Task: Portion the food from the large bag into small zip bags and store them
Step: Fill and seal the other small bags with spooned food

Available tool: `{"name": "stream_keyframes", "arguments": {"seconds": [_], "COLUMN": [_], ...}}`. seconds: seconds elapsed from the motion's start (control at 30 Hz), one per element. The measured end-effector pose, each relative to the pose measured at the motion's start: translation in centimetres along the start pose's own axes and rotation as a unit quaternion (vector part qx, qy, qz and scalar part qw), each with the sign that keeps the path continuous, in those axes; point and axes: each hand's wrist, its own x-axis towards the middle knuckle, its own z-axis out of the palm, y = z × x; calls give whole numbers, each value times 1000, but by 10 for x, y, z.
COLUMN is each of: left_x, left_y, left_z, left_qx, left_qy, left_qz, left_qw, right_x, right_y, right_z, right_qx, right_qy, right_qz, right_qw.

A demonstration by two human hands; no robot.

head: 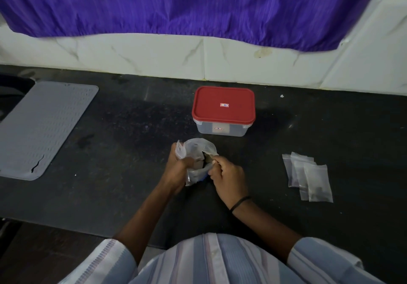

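Both hands are on the large bag, a crumpled clear plastic one sitting around the middle of the dark worktop, a bit toward the front edge. The left hand has its fingers curled round the left side of the bag, bunching the plastic. The right hand pinches the right side of the bag's opening, with a black band on that wrist. There's something dark inside the bag, but it's too murky to say what.

Just behind the bag, toward the back edge, is a clear plastic box with a red lid snapped on, a little sticker on the lid and another on the front wall.

Off toward the right edge there's a small pile of little zip bags, lying flat and overlapping; a couple look like they have dark bits at the bottom. Near the left edge lies a grey ribbed mat with a tear in its front edge. A purple curtain hangs over the white tiled wall behind.
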Motion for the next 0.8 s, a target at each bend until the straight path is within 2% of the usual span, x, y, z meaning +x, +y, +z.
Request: {"name": "stream_keyframes", "arguments": {"seconds": [0.1, 0.2, 0.27, 0.37, 0.47, 0.6, 0.73, 0.8], "left_x": [-1, -2, 0, 6, 6, 15, 22, 23], "left_y": [4, 6, 4, -4, -3, -8, -13, -13], "left_z": [-2, -4, -6, 0, 12, 11, 0, 0], "left_qx": [-16, 6, 54, 156, 218, 193, 107, 115], "left_qy": [9, -3, 4, 34, 114, 135, 128, 137], "left_qz": [0, 21, 55, 50, 52, 62, 15, 14], "left_qw": [1000, 1000, 997, 986, 968, 970, 986, 984], "right_x": [2, 1, 0, -3, -4, -2, -3, -5], "right_y": [1, -1, -3, -6, -9, -9, -6, -6], "right_z": [0, -3, -6, -6, -6, -9, -11, -11], "right_qx": [141, 289, 346, 371, 376, 385, 402, 412], "right_qy": [-4, -18, -28, -33, -33, -26, -25, -25], "right_qz": [88, 164, 189, 205, 212, 229, 239, 244], "right_qw": [986, 943, 919, 905, 901, 894, 883, 877]}}
